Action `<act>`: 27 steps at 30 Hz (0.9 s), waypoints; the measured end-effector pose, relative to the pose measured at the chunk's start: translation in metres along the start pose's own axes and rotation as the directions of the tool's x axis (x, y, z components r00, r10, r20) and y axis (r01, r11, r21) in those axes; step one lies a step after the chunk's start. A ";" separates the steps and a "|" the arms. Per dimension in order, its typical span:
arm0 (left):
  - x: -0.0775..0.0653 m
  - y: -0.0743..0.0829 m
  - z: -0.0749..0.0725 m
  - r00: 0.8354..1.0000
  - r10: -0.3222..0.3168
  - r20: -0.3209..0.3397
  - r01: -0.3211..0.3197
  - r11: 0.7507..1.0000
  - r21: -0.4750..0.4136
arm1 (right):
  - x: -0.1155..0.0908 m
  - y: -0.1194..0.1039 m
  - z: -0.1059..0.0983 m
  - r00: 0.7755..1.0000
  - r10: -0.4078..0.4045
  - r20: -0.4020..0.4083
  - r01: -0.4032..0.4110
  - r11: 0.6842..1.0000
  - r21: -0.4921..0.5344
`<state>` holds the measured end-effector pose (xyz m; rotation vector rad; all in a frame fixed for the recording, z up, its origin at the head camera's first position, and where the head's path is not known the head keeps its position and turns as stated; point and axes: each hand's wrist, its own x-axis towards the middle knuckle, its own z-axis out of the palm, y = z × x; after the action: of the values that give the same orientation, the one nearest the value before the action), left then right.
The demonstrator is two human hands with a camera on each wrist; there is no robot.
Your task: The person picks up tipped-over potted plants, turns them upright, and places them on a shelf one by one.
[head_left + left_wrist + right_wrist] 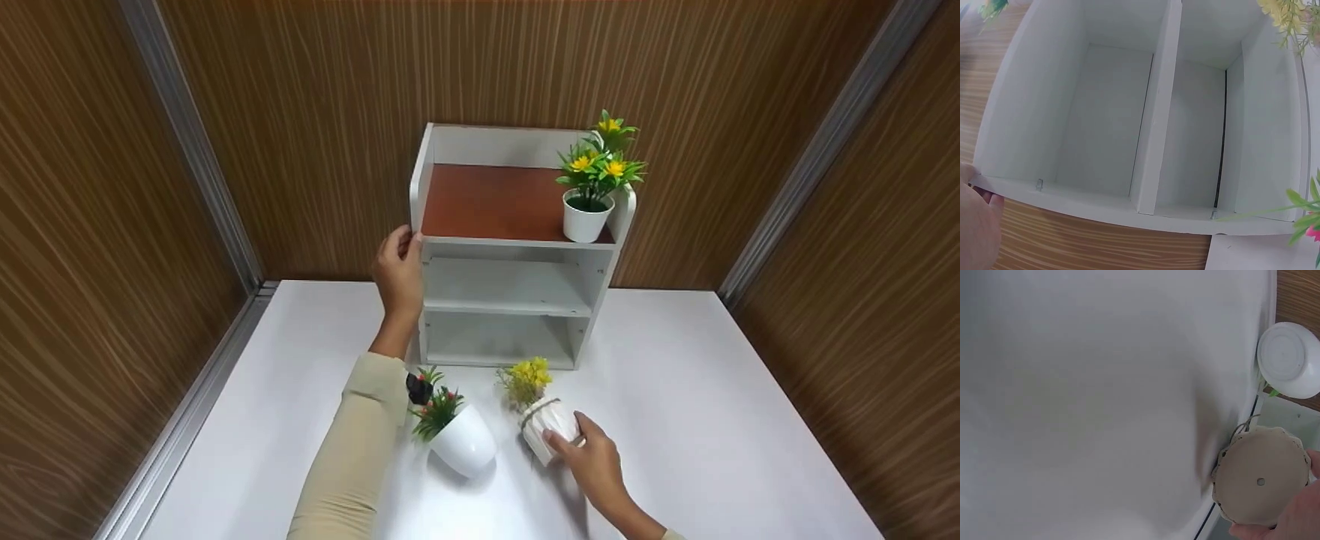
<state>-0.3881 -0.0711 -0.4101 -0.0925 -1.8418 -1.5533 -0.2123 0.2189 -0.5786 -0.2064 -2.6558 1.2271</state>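
A white three-level shelf unit (510,307) with a reddish-brown top board stands on the table. My left hand (400,270) grips the front edge of its left side panel, near the top board; in the left wrist view the thumb and fingers (992,211) meet at that edge. My right hand (596,457) holds a ribbed white pot (551,429) of small yellow flowers (529,375), tilted toward the shelf. A cord circles its rim. The right wrist view shows the pot's round base (1261,461) with a small centre hole.
Beside the left forearm, a smooth white pot (466,444) with red-flowered greenery tilts on the white table (675,390). Another white pot (587,223) with yellow flowers stands upright at the top board's right front corner. Wood-patterned walls (315,150) surround the table's back and sides.
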 end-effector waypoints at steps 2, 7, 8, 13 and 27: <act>0.000 0.000 0.000 1.000 -0.005 -0.003 0.005 1.000 0.001 | -0.002 0.002 0.000 1.000 0.002 0.005 -0.002 1.000 0.020; 0.000 -0.001 0.002 1.000 -0.002 -0.007 0.002 1.000 0.006 | -0.010 0.007 -0.001 0.999 0.042 0.023 -0.044 0.996 0.079; 0.000 -0.001 0.002 1.000 -0.002 -0.008 0.002 1.000 0.006 | -0.011 0.008 -0.001 0.998 0.051 0.027 -0.053 0.995 0.088; 0.002 0.000 0.001 1.000 0.004 -0.015 -0.004 1.000 -0.002 | -0.017 0.011 -0.003 0.998 0.057 0.035 -0.061 0.990 0.126; 0.001 -0.001 0.002 1.000 0.012 -0.017 -0.012 1.000 0.004 | -0.021 0.018 -0.019 0.985 0.125 0.117 -0.137 0.985 0.108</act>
<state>-0.3903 -0.0702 -0.4105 -0.0888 -1.8279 -1.5375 -0.1866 0.2397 -0.5831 -0.3082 -2.6895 1.4688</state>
